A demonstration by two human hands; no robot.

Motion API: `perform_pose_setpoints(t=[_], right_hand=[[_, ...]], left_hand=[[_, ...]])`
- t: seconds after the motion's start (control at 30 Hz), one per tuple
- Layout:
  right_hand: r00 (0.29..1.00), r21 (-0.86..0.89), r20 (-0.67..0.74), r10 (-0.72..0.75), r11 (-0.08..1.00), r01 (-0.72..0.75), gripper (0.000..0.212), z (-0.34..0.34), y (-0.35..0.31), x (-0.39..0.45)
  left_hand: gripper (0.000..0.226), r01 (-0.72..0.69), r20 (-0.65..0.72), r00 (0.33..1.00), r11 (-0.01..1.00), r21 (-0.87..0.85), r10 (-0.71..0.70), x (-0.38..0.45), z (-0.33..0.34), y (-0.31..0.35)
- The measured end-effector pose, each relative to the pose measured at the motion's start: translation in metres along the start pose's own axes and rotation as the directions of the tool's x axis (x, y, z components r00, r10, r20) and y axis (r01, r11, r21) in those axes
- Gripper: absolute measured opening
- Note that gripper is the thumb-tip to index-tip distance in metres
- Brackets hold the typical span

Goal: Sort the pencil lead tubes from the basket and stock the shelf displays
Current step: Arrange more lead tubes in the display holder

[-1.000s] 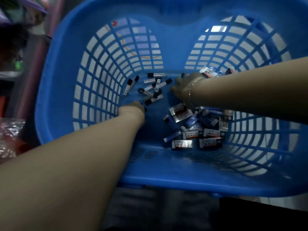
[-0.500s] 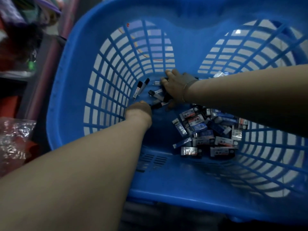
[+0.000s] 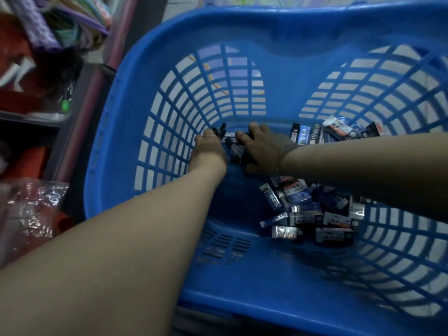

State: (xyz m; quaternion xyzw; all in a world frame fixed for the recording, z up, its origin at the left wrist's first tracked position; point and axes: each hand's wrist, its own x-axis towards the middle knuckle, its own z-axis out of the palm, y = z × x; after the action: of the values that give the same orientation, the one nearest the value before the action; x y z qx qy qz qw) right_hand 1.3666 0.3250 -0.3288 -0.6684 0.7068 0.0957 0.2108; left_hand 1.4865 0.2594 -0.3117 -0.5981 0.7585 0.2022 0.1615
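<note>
At 6 o'clock the near wall of the blue basket (image 3: pixel 278 287) fills the bottom of the view, and both bare forearms reach over it into the well. Just past that wall, toward 4 o'clock, a heap of boxed lead packs (image 3: pixel 312 212) lies on the basket floor, most with their long axes running roughly 9 to 3 o'clock, a few tilted toward 11. Farther in, near the centre, the left hand (image 3: pixel 208 151) and the right hand (image 3: pixel 263 147) meet over a small cluster of slim pencil lead tubes (image 3: pixel 234 146) at the foot of the far-left slotted wall. The tubes lie flat and jumbled; one black-capped tube points up toward 12 o'clock beside the left fingertips, others lie crosswise. The left grip curls around some of them, though the clasp itself is hidden; the right grip is spread, palm down, fingers resting on the tubes. Beyond the right wrist, at 2 o'clock, more lead packs (image 3: pixel 339 132) lean against the far wall.
</note>
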Motion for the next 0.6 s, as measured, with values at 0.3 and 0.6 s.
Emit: perform_pose_setpoints(t=[0.3, 0.6], right_hand=[[0.987, 0.109, 0.046, 0.156, 0.981, -0.160, 0.085, -0.005, -0.021, 0.015], [0.965, 0.102, 0.038, 0.260, 0.959, -0.263, 0.049, 0.002, -0.032, 0.022]], left_hand=[[0.060, -0.168, 0.072, 0.986, 0.898, 0.406, 0.151, 0.008, 0.006, 0.001], [0.073, -0.090, 0.158, 0.986, 0.961, 0.263, 0.049, 0.009, 0.003, 0.005]])
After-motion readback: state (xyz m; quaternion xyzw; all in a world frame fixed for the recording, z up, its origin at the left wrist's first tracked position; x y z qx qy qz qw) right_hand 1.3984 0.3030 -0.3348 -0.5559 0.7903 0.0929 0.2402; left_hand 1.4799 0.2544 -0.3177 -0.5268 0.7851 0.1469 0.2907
